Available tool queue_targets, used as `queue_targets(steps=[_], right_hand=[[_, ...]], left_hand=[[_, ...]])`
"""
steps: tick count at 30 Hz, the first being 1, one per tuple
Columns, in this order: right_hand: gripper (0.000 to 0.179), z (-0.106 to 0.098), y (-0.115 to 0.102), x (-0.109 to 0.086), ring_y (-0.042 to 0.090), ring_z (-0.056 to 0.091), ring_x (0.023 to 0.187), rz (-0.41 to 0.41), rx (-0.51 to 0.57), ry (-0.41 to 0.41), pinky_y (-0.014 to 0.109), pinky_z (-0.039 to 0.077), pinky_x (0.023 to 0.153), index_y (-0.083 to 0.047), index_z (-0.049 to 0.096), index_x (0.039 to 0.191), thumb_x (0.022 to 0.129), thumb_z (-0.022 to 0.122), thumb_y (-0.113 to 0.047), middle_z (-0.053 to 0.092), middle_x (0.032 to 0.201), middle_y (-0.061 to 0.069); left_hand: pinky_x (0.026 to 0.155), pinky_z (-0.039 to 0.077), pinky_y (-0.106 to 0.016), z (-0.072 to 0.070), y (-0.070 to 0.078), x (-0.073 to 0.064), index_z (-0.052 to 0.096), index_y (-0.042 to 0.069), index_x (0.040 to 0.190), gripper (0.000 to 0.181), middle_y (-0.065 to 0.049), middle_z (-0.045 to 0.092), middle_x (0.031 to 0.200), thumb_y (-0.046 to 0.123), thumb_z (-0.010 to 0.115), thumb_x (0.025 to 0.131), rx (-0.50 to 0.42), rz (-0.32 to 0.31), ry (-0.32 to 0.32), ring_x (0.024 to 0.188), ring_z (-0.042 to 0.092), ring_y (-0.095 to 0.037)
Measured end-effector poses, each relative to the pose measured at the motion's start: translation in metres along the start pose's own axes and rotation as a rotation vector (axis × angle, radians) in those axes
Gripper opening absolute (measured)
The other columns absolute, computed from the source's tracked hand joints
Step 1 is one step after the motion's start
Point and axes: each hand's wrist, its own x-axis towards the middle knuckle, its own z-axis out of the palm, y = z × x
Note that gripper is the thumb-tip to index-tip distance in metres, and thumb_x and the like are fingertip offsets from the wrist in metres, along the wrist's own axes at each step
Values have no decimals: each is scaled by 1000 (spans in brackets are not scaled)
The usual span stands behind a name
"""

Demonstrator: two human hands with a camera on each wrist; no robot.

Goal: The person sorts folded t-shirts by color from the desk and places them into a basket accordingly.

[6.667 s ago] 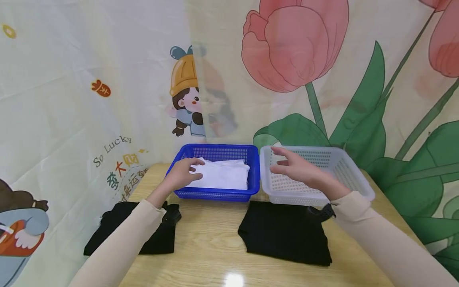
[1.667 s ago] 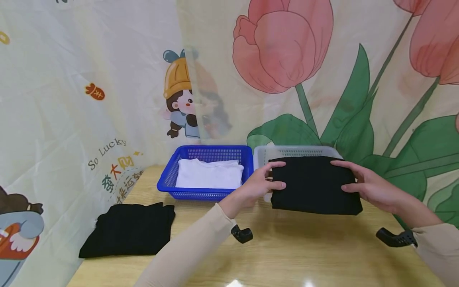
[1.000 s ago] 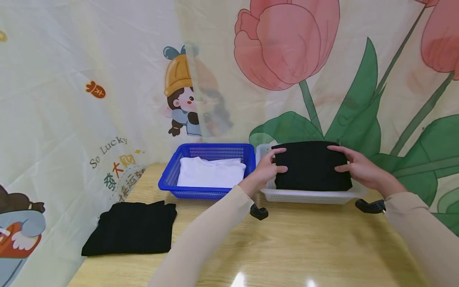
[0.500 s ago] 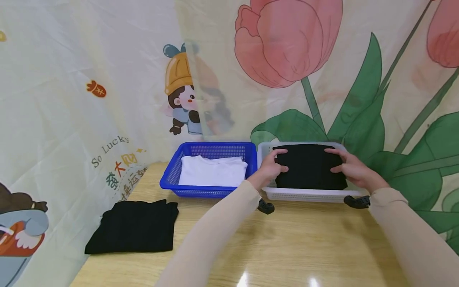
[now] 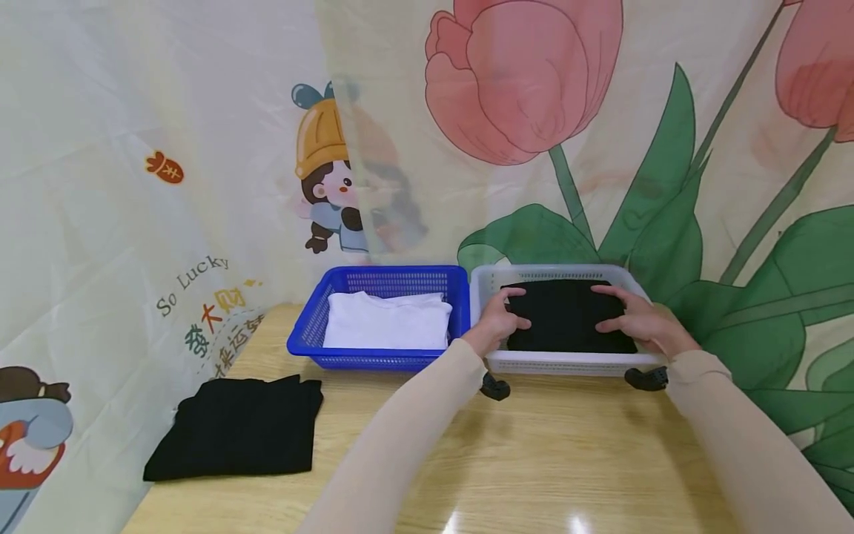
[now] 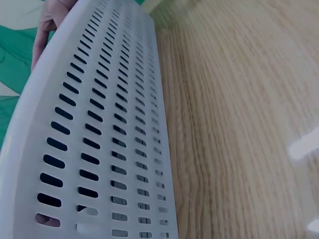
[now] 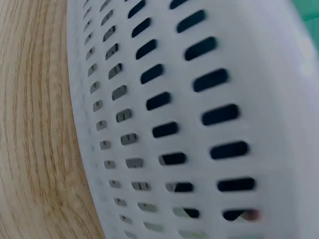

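Observation:
A folded black garment [image 5: 560, 317] lies low inside the white perforated basket [image 5: 574, 362]. My left hand [image 5: 497, 317] holds its left side, and my right hand [image 5: 643, 319] holds its right side. On each hand, the thumb and a finger show on top of the cloth; the other fingers are mostly hidden. Both wrist views are filled largely by the basket's slotted wall [image 6: 104, 119], with dark cloth behind the slots. Part of a hand [image 6: 50, 22] shows past the rim in the left wrist view.
A blue basket [image 5: 380, 360] with a folded white shirt [image 5: 387, 322] stands left of the white one. Another folded black garment [image 5: 236, 430] lies at the left of the wooden table [image 5: 534, 460]. A printed curtain [image 5: 233, 111] hangs close behind both baskets.
Both hands took the right-hand black garment from the table, lifted it forward over the white basket and lowered it inside. In the last half second it has sunk slightly lower.

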Motion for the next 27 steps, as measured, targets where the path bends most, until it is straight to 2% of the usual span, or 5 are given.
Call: queue_targets(steps=[2, 3, 15, 21, 27], right_hand=[[95, 2, 0, 2, 63, 5, 153, -3, 13, 6, 79, 19, 118, -8, 20, 170, 94, 77, -4, -4, 171, 36], [95, 3, 0, 3, 62, 4, 154, -3, 23, 11, 79, 17, 118, -8, 20, 169, 94, 77, -2, -4, 172, 35], [93, 12, 13, 12, 62, 0, 154, 9, 73, -2, 79, 14, 118, -5, 20, 169, 94, 74, 2, -13, 172, 33], [92, 14, 13, 16, 64, 9, 152, 15, 41, -17, 77, 20, 118, -5, 20, 169, 95, 74, 0, -10, 171, 35], [89, 16, 18, 16, 62, 16, 151, 20, 15, -31, 77, 22, 117, -1, 22, 168, 95, 73, 1, -3, 169, 40]], left_hand=[[102, 54, -44, 1, -4, 5, 65, 22, 140, 66, -11, 60, 136, -14, 79, 86, -3, 6, 6, 116, 58, -26], [102, 55, -44, 2, -6, 8, 66, 22, 138, 67, -11, 60, 135, -15, 80, 85, -5, 6, 9, 115, 59, -26], [93, 57, -39, 12, -23, 41, 68, 25, 132, 71, -6, 64, 135, -16, 86, 76, 118, -69, 62, 97, 57, -21], [94, 56, -37, 12, -20, 36, 67, 23, 133, 69, -7, 62, 143, -16, 84, 79, 149, -91, 81, 100, 55, -20], [80, 51, -33, 11, -14, 21, 66, 19, 137, 66, -12, 64, 131, -16, 80, 83, 182, -94, 72, 89, 54, -22]])
